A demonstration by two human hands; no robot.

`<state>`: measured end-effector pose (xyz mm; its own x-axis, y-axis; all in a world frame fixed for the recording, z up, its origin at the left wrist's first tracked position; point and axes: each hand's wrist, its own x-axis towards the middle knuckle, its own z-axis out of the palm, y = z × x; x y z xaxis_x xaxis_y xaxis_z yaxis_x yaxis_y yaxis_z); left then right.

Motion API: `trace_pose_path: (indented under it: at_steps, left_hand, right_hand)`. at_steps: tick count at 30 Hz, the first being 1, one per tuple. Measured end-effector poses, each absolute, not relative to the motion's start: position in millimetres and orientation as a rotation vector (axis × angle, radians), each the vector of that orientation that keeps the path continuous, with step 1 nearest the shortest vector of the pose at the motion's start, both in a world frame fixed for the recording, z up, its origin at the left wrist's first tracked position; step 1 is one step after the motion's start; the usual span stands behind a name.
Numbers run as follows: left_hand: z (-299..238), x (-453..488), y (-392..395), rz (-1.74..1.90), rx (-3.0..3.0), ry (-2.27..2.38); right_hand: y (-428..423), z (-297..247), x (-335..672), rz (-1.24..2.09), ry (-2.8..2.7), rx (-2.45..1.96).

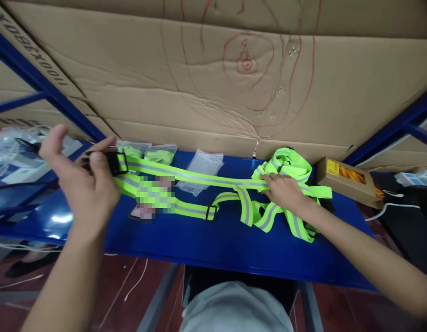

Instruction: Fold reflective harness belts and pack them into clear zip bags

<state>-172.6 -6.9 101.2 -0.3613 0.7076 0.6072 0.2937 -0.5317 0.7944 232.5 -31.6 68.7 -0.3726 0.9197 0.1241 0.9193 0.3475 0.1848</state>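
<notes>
A neon-yellow reflective strap vest [199, 177] with grey stripes lies stretched across the blue shelf [213, 244]. My left hand [84, 177] is raised at the left end, fingers closed on the strap near its black buckle [116, 162]. My right hand [284, 191] presses down on the bunched straps at the right, fingers curled into the folds. A second black buckle [210, 213] sits on the lower strap near the middle. A blurred patch covers part of the lower strap.
Clear plastic bags [199, 168] lie behind the straps against the cardboard wall [213, 92]. A small cardboard box [350, 180] with a yellow label stands at the right. More plastic packaging [13, 147] sits at far left. Blue shelf posts [44, 85] frame both sides.
</notes>
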Motion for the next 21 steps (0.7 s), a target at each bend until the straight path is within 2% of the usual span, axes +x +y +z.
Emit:
trace_pose_path:
  at_steps: [2, 5, 7, 8, 10, 11, 13, 15, 17, 19, 21]
  left_hand:
    - [96.7, -187.0, -3.0, 2.033, 1.725, 1.376]
    - [96.1, -198.1, 1.4, 2.039, 1.436, 1.316]
    - [102.1, -198.9, 2.2, 2.003, 1.086, 1.274]
    - [106.6, -198.0, 2.0, 1.967, 0.911, 1.252]
    - [116.6, -194.5, 0.5, 1.871, 0.617, 1.220]
    - [121.0, -192.2, -0.5, 1.838, 0.507, 1.207]
    - [126.9, -187.5, -2.7, 1.810, 0.393, 1.181]
    - [128.5, -183.7, -4.7, 1.843, 0.401, 1.155]
    - [127.8, -181.9, -6.7, 1.838, 0.510, 1.096]
    - [127.7, -181.8, -9.0, 1.790, 0.635, 1.035]
    - [130.0, -182.6, -11.9, 1.731, 0.729, 1.014]
  right_hand:
    - [-33.9, 74.7, 244.0, 0.390, 2.548, 1.856]
    - [-61.5, 84.6, 263.3, 0.643, 2.581, 2.057]
    - [-94.8, 86.0, 271.3, 0.851, 2.756, 1.945]
    - [-113.2, 84.5, 273.0, 0.851, 2.851, 1.769]
    - [-146.8, 78.3, 272.2, 0.498, 2.950, 1.342]
    - [-159.4, 74.7, 270.4, 0.289, 2.943, 1.278]
    - [-172.2, 68.8, 265.7, -0.135, 2.912, 1.273]
    - [-168.3, 65.9, 259.8, -0.382, 2.872, 1.439]
    - [-152.7, 63.8, 250.9, -0.335, 2.849, 1.721]
    - [-132.2, 59.1, 236.6, -0.033, 2.788, 1.965]
    - [-111.3, 50.6, 218.0, 0.053, 2.747, 1.919]
